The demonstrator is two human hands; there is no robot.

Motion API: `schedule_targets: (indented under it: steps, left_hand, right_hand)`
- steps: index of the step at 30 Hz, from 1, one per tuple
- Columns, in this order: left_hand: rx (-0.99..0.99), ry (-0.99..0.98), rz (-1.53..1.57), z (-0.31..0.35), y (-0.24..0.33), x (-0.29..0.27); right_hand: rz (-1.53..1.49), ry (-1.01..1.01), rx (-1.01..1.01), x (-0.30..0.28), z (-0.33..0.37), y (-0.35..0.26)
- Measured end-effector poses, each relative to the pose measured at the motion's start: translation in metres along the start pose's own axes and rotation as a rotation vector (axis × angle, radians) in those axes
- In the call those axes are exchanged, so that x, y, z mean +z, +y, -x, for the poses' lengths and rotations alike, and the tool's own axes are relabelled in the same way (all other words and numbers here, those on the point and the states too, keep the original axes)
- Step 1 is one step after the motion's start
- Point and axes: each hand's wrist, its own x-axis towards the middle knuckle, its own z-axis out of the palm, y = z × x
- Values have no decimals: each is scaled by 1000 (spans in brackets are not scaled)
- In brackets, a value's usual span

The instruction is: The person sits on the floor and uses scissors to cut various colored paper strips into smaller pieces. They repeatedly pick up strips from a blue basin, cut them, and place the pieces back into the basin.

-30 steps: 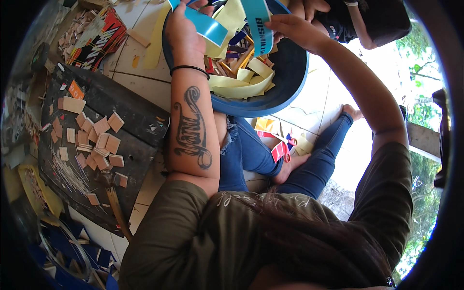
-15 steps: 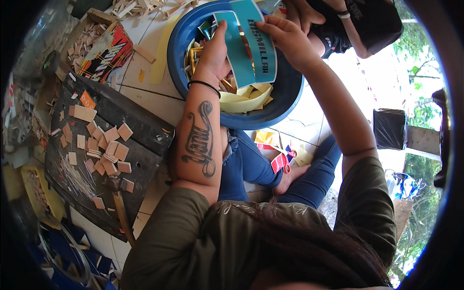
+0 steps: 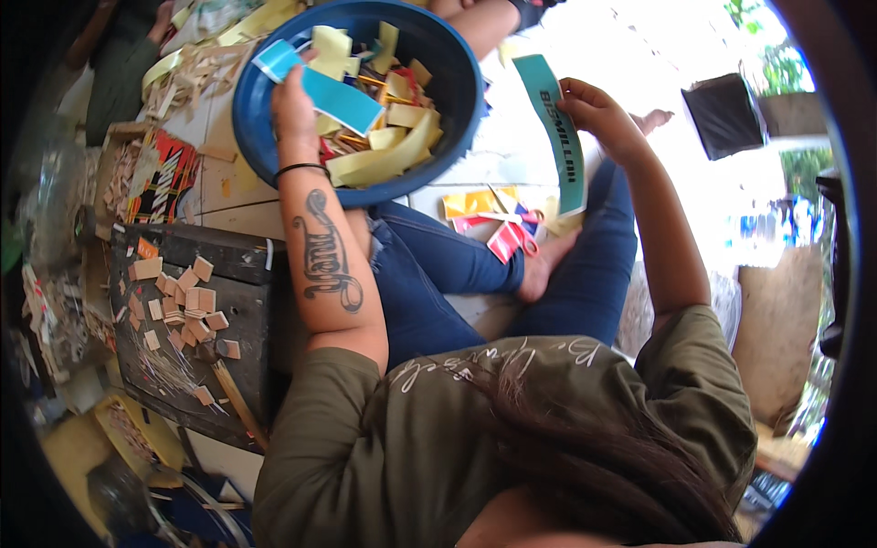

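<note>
My left hand (image 3: 294, 114) is closed on a plain teal strip (image 3: 340, 99) with a pale edge, held over the blue basin (image 3: 245, 119). Pale yellow and coloured scraps (image 3: 402, 114) lie inside the basin. Off to the right, my right hand (image 3: 598, 114) pinches a second, longer teal strip (image 3: 568, 155) that bears dark lettering and hangs downward. Scissors (image 3: 525, 236) with red handles rest on the floor by my foot, among red and yellow-orange pieces (image 3: 470, 203).
At left, a dark board (image 3: 247, 315) carries small wooden blocks (image 3: 189, 301), thin sticks and a wooden-handled tool (image 3: 239, 402). Behind it are a box of wood bits and a patterned red-black sheet (image 3: 164, 173). Another person's leg (image 3: 489, 32) is beyond the basin.
My hands have moved apart: the left goes left over the basin with the plain strip, the right moves right and down with the lettered strip. The view has shifted too.
</note>
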Motion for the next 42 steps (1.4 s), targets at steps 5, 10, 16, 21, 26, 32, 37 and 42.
schedule_targets:
  steps: [5, 10, 16, 21, 26, 32, 37, 42]
  left_hand:
    - [-19, -90, -105, 72, 6, 33]
    - [-260, -82, -30, 182, -15, 42]
    - [-203, -152, -155, 249, -21, 33]
    - [-295, -145, -262, 263, -33, 53]
    - [-380, -254, -199, 266, -40, 55]
    - [-440, -294, -51, 269, -35, 49]
    - [-358, -235, -253, 272, -34, 53]
    - [-273, -179, -299, 273, -29, 53]
  right_hand:
    - [676, -223, 112, -24, 30, 108]
    - [1067, -139, 59, 18, 35, 181]
    - [966, 73, -79, 79, 82, 177]
    - [962, 91, 78, 101, 98, 182]
    - [908, 106, 202, 92, 87, 191]
    - [936, 188, 107, 93, 87, 198]
    - [808, 66, 177, 79, 78, 206]
    - [753, 75, 151, 28, 104, 190]
